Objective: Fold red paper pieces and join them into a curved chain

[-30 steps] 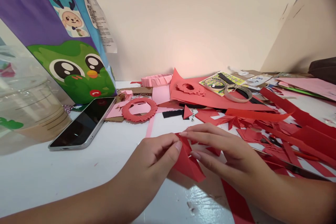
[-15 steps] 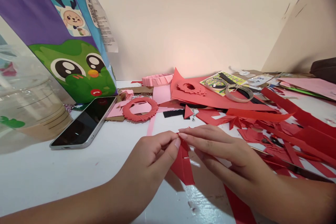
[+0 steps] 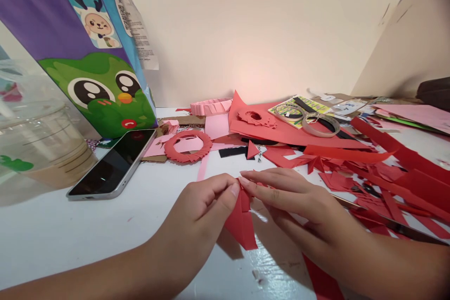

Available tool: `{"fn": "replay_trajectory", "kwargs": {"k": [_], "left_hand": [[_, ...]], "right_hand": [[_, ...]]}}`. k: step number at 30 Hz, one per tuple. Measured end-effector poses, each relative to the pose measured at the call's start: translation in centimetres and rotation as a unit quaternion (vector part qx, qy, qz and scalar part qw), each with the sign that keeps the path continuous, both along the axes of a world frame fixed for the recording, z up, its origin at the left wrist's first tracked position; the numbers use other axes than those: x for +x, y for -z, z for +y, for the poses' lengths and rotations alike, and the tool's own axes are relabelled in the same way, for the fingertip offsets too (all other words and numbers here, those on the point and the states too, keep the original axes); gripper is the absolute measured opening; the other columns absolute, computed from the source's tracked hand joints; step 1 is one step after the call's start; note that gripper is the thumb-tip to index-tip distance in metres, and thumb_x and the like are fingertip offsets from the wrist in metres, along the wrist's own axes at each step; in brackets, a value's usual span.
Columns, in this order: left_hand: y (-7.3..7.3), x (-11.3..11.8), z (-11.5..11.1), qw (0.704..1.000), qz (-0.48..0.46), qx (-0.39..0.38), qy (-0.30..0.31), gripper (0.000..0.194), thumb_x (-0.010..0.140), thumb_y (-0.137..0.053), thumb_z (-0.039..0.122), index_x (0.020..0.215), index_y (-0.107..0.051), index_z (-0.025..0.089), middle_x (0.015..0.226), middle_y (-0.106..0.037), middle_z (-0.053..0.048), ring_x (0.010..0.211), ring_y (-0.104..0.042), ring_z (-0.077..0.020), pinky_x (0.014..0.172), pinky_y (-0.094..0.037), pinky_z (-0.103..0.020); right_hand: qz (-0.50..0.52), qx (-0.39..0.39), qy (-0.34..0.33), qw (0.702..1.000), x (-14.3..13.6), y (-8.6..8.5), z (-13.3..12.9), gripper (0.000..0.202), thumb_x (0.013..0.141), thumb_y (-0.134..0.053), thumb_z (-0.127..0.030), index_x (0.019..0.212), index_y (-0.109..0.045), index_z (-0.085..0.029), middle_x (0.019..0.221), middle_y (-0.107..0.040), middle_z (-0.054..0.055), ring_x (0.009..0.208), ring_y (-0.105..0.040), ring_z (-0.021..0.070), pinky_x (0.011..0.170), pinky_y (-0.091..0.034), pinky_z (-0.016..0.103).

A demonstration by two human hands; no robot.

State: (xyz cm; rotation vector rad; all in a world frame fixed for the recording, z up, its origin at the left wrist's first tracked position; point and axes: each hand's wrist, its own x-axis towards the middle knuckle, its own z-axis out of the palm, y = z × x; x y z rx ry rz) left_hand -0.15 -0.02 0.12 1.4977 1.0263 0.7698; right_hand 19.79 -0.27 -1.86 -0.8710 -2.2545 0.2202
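"Head view: what's the largest thing from where we stand?"

"Pale wall [image 3: 246, 28] at the back, then the white table [image 3: 80, 243] running right up to it. Next is that purple paper bag [image 3: 38, 23] with the green owl on it, upright at the far left."

"And the person's hands?"

"Close together over the table, at the near middle. The left hand [image 3: 206, 211] is narrow, thumb pressed to forefinger. The right hand [image 3: 302, 201] is flatter, its fingers stretched out side by side towards the left one."

"What's behind them?"

"A big red sheet [image 3: 291, 137], with two rolls of tape lying at its far side. Over to the left is a clear cup [image 3: 45, 150], some tan drink low inside, in front of the bag. Beside the cup lies a phone [image 3: 112, 164], dark screen up."

"Smaller than that?"

"A pleated red ring [image 3: 169, 148], lying flat, partly over pink paper, just past the phone."

"So what are the hands on?"

"A folded red paper [image 3: 242, 229]. The left hand pinches it near its top, and the lower end slants down and forward, towards the person. Right fingertips meet that same top edge; whether they grip it too, I can't tell."

"And the tiniest bit you can pick out?"

"Probably the little red triangle [image 3: 251, 150], beside a black strip [image 3: 231, 152], beyond the fingertips."
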Motion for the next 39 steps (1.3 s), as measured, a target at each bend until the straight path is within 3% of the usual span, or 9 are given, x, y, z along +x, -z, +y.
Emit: {"fn": "replay_trajectory", "kwargs": {"k": [6,12,16,20,22,25,28,32,39], "left_hand": [[0.0,0.1,0.1,1.000,0.011,0.012,-0.015,0.034,0.097,-0.045,0.037,0.067,-0.050,0.022,0.058,-0.056,0.003,0.049,-0.058,-0.0126,0.047,-0.047,-0.022],[0.0,0.0,-0.1,0.999,-0.027,-0.035,0.006,0.030,0.097,-0.047,0.035,0.070,-0.052,0.021,0.061,-0.056,0.004,0.047,-0.059,-0.0120,0.044,-0.049,-0.022],[0.1,0.2,0.0,0.999,-0.030,-0.044,0.001,0.030,0.095,-0.049,0.035,0.069,-0.053,0.021,0.061,-0.053,0.004,0.048,-0.057,-0.0114,0.044,-0.050,-0.021],[0.3,0.1,-0.1,0.999,-0.027,-0.039,0.006,0.030,0.095,-0.049,0.034,0.069,-0.052,0.021,0.061,-0.052,0.005,0.051,-0.057,-0.0116,0.047,-0.049,-0.021],[0.4,0.1,-0.3,1.000,-0.002,-0.020,0.016,0.031,0.097,-0.045,0.035,0.071,-0.053,0.021,0.061,-0.055,0.004,0.054,-0.058,-0.0126,0.052,-0.049,-0.022],[0.1,0.1,-0.4,0.997,0.049,0.039,0.049,0.034,0.099,-0.041,0.034,0.071,-0.055,0.021,0.061,-0.060,0.002,0.058,-0.057,-0.0140,0.059,-0.046,-0.025],[-0.3,0.2,-0.5,0.991,0.083,0.075,0.079,0.033,0.099,-0.039,0.034,0.072,-0.054,0.021,0.063,-0.063,0.001,0.060,-0.057,-0.0147,0.060,-0.044,-0.025],[-0.5,0.1,-0.7,0.977,0.118,0.134,0.117,0.032,0.097,-0.039,0.028,0.069,-0.052,0.021,0.062,-0.062,0.002,0.057,-0.055,-0.0134,0.057,-0.042,-0.023],[-0.2,0.2,-0.7,0.944,0.176,0.258,0.110,0.026,0.092,-0.044,0.020,0.066,-0.047,0.021,0.062,-0.052,0.005,0.057,-0.046,-0.0114,0.055,-0.037,-0.022]], "right_hand": [[0.005,0.017,-0.003,1.000,0.3,0.8,-0.1,0.050,0.089,-0.041,-0.004,0.130,-0.063,-0.024,0.133,-0.067,0.006,0.117,-0.061,0.0251,0.096,-0.051,0.047],[-0.051,0.044,-0.004,0.998,0.1,-0.4,-0.2,0.044,0.087,-0.042,-0.004,0.123,-0.066,-0.016,0.126,-0.070,0.011,0.108,-0.066,0.0291,0.091,-0.053,0.053],[-0.041,0.036,-0.014,0.998,0.0,-0.5,-0.2,0.046,0.087,-0.041,-0.003,0.123,-0.064,-0.019,0.121,-0.072,0.010,0.105,-0.067,0.0279,0.088,-0.055,0.049],[0.031,-0.014,-0.025,0.999,0.2,0.0,-0.5,0.044,0.093,-0.040,-0.007,0.130,-0.055,-0.026,0.121,-0.070,0.007,0.107,-0.065,0.0225,0.088,-0.054,0.039],[0.058,-0.053,0.002,0.997,0.2,0.0,-0.7,0.034,0.098,-0.039,-0.013,0.126,-0.054,-0.026,0.114,-0.070,0.007,0.103,-0.065,0.0207,0.086,-0.054,0.036],[0.062,-0.105,0.029,0.992,0.0,-0.4,-0.9,0.017,0.102,-0.039,-0.022,0.104,-0.056,-0.025,0.095,-0.067,0.004,0.088,-0.064,0.0186,0.079,-0.053,0.033],[0.048,-0.117,-0.013,0.992,-0.1,-0.7,-1.0,0.017,0.101,-0.039,-0.020,0.092,-0.052,-0.025,0.084,-0.062,0.002,0.077,-0.059,0.0176,0.072,-0.051,0.031],[0.038,-0.115,-0.057,0.991,0.0,-0.8,-0.9,0.014,0.098,-0.040,-0.015,0.093,-0.049,-0.024,0.083,-0.059,0.001,0.074,-0.054,0.0170,0.067,-0.048,0.029],[0.033,-0.104,-0.095,0.989,0.0,-0.2,-0.8,0.015,0.093,-0.041,-0.010,0.088,-0.044,-0.024,0.080,-0.053,0.000,0.072,-0.049,0.0155,0.066,-0.044,0.027]]}}
